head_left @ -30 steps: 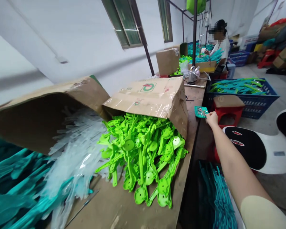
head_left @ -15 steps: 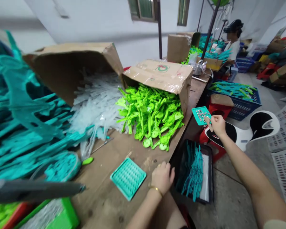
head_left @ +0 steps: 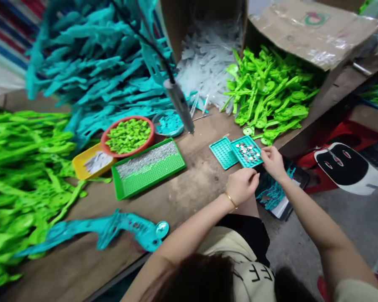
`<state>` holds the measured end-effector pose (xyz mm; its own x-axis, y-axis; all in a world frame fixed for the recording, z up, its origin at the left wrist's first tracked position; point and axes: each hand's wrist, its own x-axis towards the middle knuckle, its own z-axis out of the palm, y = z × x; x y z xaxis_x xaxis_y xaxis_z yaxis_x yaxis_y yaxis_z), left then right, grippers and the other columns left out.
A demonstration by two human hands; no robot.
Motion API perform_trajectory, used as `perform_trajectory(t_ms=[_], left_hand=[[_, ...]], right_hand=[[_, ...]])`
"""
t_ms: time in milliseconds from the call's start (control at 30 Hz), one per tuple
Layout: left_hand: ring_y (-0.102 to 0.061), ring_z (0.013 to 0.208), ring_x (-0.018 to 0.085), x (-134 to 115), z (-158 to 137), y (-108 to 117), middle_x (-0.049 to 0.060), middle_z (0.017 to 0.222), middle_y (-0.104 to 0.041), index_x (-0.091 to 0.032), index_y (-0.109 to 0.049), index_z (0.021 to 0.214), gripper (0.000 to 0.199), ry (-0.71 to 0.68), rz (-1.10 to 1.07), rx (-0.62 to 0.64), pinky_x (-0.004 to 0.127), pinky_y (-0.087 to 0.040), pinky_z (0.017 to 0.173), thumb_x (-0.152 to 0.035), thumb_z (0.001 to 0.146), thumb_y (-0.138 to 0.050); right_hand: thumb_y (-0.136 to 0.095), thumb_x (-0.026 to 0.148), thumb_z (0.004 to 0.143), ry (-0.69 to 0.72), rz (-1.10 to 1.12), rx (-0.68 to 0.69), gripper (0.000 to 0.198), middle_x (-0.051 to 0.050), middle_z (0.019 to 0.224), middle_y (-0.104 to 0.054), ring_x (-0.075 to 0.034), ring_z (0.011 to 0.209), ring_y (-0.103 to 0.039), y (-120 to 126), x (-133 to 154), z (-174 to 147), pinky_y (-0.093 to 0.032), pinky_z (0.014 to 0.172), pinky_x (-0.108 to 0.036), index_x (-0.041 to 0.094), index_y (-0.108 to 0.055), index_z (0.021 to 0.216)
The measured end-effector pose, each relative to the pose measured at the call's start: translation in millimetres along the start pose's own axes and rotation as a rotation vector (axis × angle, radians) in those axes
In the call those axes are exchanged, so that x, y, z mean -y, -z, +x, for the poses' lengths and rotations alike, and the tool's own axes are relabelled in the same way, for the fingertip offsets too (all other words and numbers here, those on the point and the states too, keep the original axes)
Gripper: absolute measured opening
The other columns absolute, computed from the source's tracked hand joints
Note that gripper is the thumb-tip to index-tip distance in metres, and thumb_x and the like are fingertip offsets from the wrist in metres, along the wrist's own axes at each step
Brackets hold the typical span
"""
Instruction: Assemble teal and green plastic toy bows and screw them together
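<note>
A small teal tray (head_left: 246,152) scattered with shiny metal discs is pinched at its right edge by my right hand (head_left: 272,161). This tray overlaps the right side of a second teal tray (head_left: 223,153), with rows of small pockets, lying on the table. Below the held tray, near the table's edge, my left hand (head_left: 243,184) has its fingers curled closed; what they hold, if anything, is hidden. A grey pen-shaped electric screwdriver (head_left: 179,105) hangs on a cable to the left of the trays.
Green tray of screws (head_left: 148,184), red bowl of green pieces (head_left: 127,136) and yellow tray (head_left: 90,161) stand left. A long teal plastic part (head_left: 126,228) lies in front. Piles of teal (head_left: 110,63), clear (head_left: 208,63) and lime parts (head_left: 271,92) line the back. A stool (head_left: 343,163) is right.
My right hand has brought the disc-filled tray from beyond the table's right edge over to the second tray. My left hand stays near the table edge, curled. The view has swung left and down.
</note>
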<state>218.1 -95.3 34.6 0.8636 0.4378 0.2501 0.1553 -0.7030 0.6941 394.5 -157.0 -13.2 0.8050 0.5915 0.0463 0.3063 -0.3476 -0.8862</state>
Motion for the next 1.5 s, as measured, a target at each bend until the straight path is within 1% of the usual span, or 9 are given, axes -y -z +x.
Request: perform_trajectory(t_ms=[133,267,400,600,700,833,933,1133,1500], left_hand=[[-0.064,0.078,0.016,-11,5,39,0.005,0.083,-0.068,-0.017,-0.064,0.085,0.023,-0.048,0.088,0.023,0.027,-0.049,0.073,-0.031,0.095,-0.047],[-0.063,0.078,0.016,-11,-21,89,0.004,0.081,-0.067,-0.016,-0.063,0.086,0.027,-0.114,0.129,0.032,0.027,-0.048,0.071,-0.033,0.096,-0.045],[-0.062,0.071,0.012,7,-75,136,0.001,0.077,-0.067,-0.018,-0.063,0.088,0.023,-0.026,0.095,-0.023,0.024,-0.047,0.067,-0.03,0.097,-0.045],[-0.065,0.076,0.017,69,-178,199,0.004,0.083,-0.07,-0.02,-0.066,0.091,0.028,0.376,0.375,-0.171,0.029,-0.05,0.073,-0.039,0.096,-0.046],[-0.066,0.096,0.026,100,-230,219,0.009,0.102,-0.071,-0.02,-0.067,0.104,0.042,0.38,0.434,-0.008,0.04,-0.052,0.087,-0.057,0.087,-0.056],[-0.045,0.135,0.037,123,-276,223,0.011,0.143,-0.054,-0.028,-0.053,0.136,0.082,0.27,0.434,0.256,0.06,-0.029,0.112,-0.068,0.066,-0.072],[-0.039,0.139,0.039,129,-286,218,0.008,0.147,-0.049,-0.031,-0.049,0.141,0.076,0.255,0.512,0.32,0.067,-0.014,0.115,-0.052,0.073,-0.074],[-0.04,0.139,0.035,135,-274,212,0.008,0.147,-0.05,-0.025,-0.055,0.135,0.051,0.198,0.575,0.255,0.062,-0.012,0.118,-0.037,0.086,-0.062],[-0.049,0.126,0.032,141,-203,153,0.015,0.13,-0.06,-0.017,-0.056,0.132,0.055,0.262,0.4,0.029,0.059,-0.02,0.117,-0.043,0.084,-0.063]], right_hand=[[-0.048,0.046,0.085,0.088,-0.114,0.089,0.029,-0.003,0.074,-0.066,-0.015,0.062,-0.059,-47,13,9,-0.047,0.058,-0.027,0.019,-0.054,0.094],[-0.044,0.041,0.088,0.153,-0.299,0.137,0.028,-0.008,0.083,-0.07,-0.02,0.076,-0.064,-64,18,11,-0.048,0.069,-0.032,0.019,-0.055,0.099],[-0.043,0.038,0.089,0.198,-0.512,0.147,0.031,-0.013,0.092,-0.07,-0.026,0.086,-0.064,-66,22,9,-0.045,0.077,-0.036,0.017,-0.057,0.107],[-0.038,0.038,0.092,0.278,-0.708,0.215,0.033,-0.014,0.101,-0.067,-0.028,0.097,-0.06,-64,32,9,-0.044,0.082,-0.038,0.019,-0.06,0.108],[-0.039,0.046,0.093,0.336,-0.73,0.264,0.04,-0.015,0.111,-0.064,-0.029,0.107,-0.056,-65,38,4,-0.044,0.09,-0.041,0.018,-0.059,0.114],[-0.052,0.067,0.082,0.445,-0.821,0.287,0.08,-0.023,0.131,-0.054,-0.036,0.117,-0.051,-81,51,-15,-0.04,0.097,-0.05,0.012,-0.042,0.14],[-0.055,0.07,0.077,0.466,-0.915,0.317,0.094,-0.026,0.134,-0.049,-0.04,0.116,-0.05,-103,63,-23,-0.04,0.095,-0.053,0.01,-0.034,0.145],[-0.062,0.062,0.074,0.473,-0.909,0.41,0.095,-0.026,0.136,-0.047,-0.041,0.119,-0.047,-154,90,-9,-0.039,0.098,-0.053,0.008,-0.032,0.146],[-0.055,0.069,0.079,0.416,-0.882,0.321,0.088,-0.027,0.121,-0.055,-0.042,0.113,-0.049,-219,115,1,-0.039,0.094,-0.059,0.009,-0.04,0.142]])
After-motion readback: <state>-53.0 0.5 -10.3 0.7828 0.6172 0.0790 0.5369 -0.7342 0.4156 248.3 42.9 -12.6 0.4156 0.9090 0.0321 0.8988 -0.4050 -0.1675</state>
